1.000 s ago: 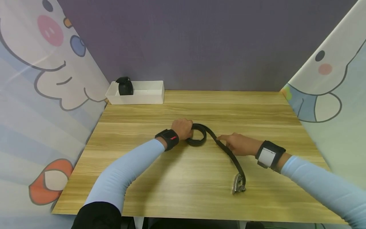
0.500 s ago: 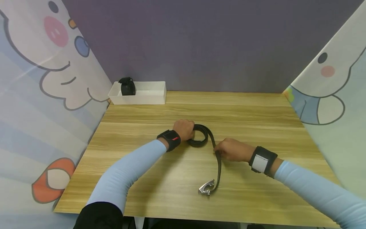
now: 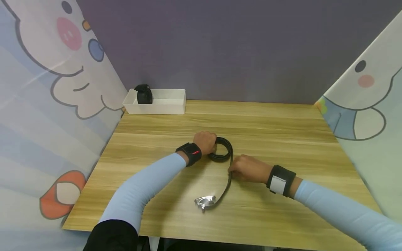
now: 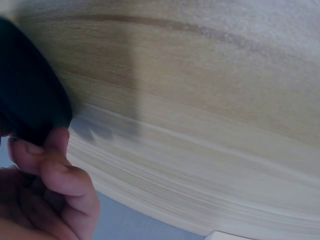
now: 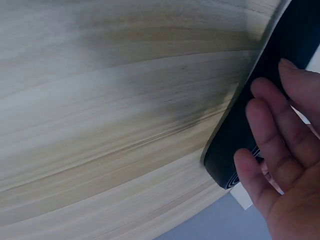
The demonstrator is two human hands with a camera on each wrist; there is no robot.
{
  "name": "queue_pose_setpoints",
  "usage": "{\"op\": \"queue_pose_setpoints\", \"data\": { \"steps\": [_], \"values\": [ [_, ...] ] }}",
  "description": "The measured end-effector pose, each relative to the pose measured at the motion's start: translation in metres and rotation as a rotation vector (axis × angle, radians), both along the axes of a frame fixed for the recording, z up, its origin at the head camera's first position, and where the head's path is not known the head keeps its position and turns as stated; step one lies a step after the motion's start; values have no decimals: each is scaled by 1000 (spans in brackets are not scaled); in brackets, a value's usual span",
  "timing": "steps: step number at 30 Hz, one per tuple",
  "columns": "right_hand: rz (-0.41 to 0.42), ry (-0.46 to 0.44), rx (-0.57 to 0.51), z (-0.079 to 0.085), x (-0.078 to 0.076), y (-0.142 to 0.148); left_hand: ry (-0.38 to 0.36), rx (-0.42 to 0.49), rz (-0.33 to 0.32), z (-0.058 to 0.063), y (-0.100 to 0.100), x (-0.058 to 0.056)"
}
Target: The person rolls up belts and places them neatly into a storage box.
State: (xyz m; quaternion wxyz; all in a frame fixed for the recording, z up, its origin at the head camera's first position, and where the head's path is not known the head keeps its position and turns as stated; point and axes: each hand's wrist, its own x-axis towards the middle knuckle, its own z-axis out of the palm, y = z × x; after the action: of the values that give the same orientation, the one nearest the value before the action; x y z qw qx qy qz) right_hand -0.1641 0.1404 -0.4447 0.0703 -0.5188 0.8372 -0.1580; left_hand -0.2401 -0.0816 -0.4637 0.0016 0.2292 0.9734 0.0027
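Note:
A black belt [image 3: 231, 150] stands on edge on the wooden table, its far part wound into a round coil and its free strap curving toward the front. At the strap's near end lies a silver buckle [image 3: 205, 201]. My left hand [image 3: 205, 142] grips the coil's left side; the left wrist view shows curled fingers at the edge of the dark belt band [image 4: 35, 85]. My right hand [image 3: 250, 169] pinches the strap just below the coil. In the right wrist view, fingers and thumb lie against the belt [image 5: 222, 155], with its rolled layers partly hidden behind them.
A white tray [image 3: 169, 107] stands at the table's back left, with a black rounded object [image 3: 144, 94] in it, its kind unclear. A dark wall [image 3: 220, 48] closes the back, and cartoon-printed panels flank the wooden table [image 3: 270, 129].
My right hand has gone from a pointing finger on the strap to a pinch, moving slightly left and nearer. The buckle end has swung left across the table. My left hand keeps its grip.

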Motion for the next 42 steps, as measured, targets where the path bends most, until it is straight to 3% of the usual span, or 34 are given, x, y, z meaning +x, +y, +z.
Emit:
{"op": "queue_pose_setpoints", "data": {
  "steps": [4, 12, 18, 23, 28, 32, 35, 37, 40, 42],
  "values": [
    [-9, 80, -24, -7, -1, -8, -21, -19, 7, 0, 2, 0],
    [-193, 223, -56, -18, -5, -29, -17, -23, 0, -1, 4, 2],
    [-277, 193, -40, -20, -6, -42, -68, -13, 16, -3, 3, 4],
    [-291, 141, -17, -22, -12, -49, -94, -13, 20, 1, -1, 4],
    [-288, 141, 2, -24, -19, -52, -174, -6, -4, 12, -7, 4],
    [-281, 157, 17, -22, -20, -52, -243, -32, -64, 33, -16, 15],
    [-286, 168, 23, -20, -21, -52, -201, -113, -116, 56, -24, 30],
    [-300, 158, 27, -19, -21, -52, -114, -175, -156, 68, -31, 41],
    [-313, 139, 25, -19, -21, -52, 67, -230, -230, 71, -45, 55],
    [-313, 131, 22, -19, -20, -52, 158, -256, -287, 65, -56, 67]
  ]
}}
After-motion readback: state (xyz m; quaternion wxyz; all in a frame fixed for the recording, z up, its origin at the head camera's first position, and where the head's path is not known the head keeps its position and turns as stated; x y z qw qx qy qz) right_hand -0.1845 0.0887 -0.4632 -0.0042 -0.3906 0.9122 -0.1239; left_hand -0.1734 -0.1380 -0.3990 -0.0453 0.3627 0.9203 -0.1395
